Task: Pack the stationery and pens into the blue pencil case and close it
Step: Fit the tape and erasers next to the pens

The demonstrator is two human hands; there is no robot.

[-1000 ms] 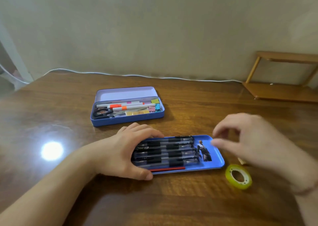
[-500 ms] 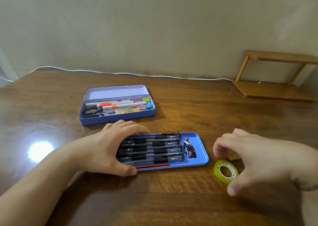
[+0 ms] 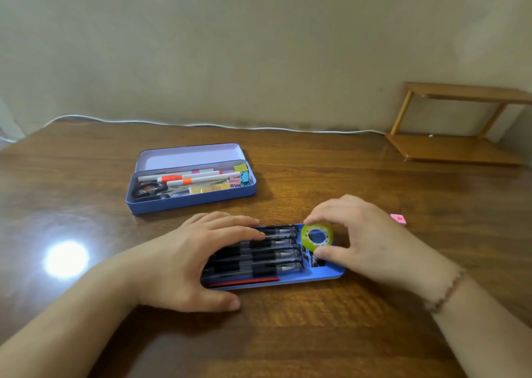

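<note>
A shallow blue tray [image 3: 322, 275] lies in front of me on the wooden table, filled with several black pens [image 3: 270, 255] and one red one. My left hand [image 3: 198, 258] rests flat over the pens' left ends, thumb on the table. My right hand [image 3: 365, 243] pinches a yellow-green tape roll [image 3: 317, 236] between thumb and fingers, just over the tray's right end. Behind it stands the open blue pencil case [image 3: 191, 202], lid up, holding orange-banded markers, scissors, clips and yellow blocks.
A small pink eraser-like block [image 3: 398, 219] lies on the table to the right of my right hand. A low wooden shelf [image 3: 457, 150] stands at the far right against the wall. A white cable [image 3: 201, 124] runs along the table's back edge.
My right hand dropped to the tape roll on the table, picked it up and carried it left over the tray's right end. My left hand stayed on the pens.
</note>
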